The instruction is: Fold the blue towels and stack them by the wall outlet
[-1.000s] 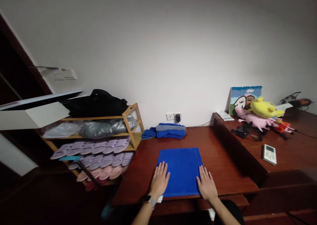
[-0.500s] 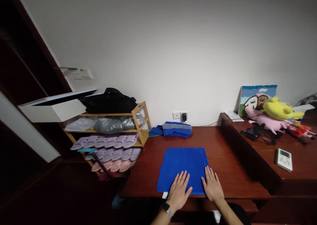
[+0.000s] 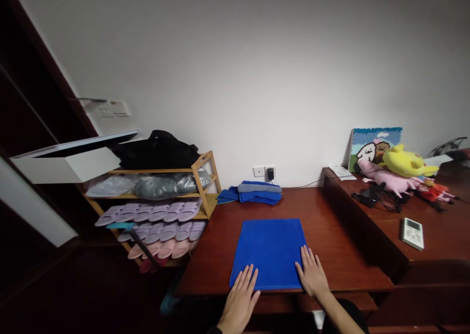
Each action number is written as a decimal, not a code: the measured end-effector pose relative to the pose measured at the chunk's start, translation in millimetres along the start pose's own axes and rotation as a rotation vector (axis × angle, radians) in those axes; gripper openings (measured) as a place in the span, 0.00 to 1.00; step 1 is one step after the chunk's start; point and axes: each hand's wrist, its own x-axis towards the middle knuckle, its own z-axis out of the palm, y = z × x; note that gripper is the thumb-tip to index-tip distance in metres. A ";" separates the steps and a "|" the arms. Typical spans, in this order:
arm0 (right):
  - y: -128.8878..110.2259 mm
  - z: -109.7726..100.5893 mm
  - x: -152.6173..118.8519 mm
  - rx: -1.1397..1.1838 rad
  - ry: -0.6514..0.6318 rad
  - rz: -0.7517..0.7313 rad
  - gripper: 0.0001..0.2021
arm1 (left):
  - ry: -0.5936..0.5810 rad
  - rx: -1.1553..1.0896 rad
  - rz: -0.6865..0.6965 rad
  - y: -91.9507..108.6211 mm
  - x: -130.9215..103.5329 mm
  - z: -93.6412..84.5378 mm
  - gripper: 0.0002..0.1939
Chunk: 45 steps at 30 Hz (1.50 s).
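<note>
Lying flat on the desk, the cloth is meeting your left fingers at its near edge and your right fingers at its right edge; both are resting outstretched, gripping nothing.

domestic interior: a room in a home

setting: household room, judged by its contents. wall: plain, pale, with a socket plate and black plug-in adapter; switch plates near a dark door frame at the left. shoe rack: light wood, tiered, bearing rows of lilac slippers, pink slippers below, plastic-wrapped bundles, and a black bag on top. furniture: reddish-brown wooden table, with a higher wooden surface adjoining at right. upon the latter: yellow plush toy, overlapping a pink plush toy; cartoon picture; white handheld device.
</note>
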 end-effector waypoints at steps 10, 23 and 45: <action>0.2 -5.9 -3.0 -0.007 -0.044 -0.004 0.39 | 0.055 0.028 -0.003 -3.6 2.7 4.8 0.29; -17.1 -36.1 136.5 0.059 0.010 0.023 0.34 | -0.036 0.046 0.218 -17.2 41.6 28.9 0.38; -12.6 3.0 158.3 -0.116 0.025 0.082 0.34 | -0.158 -0.260 -0.167 49.6 255.8 84.6 0.32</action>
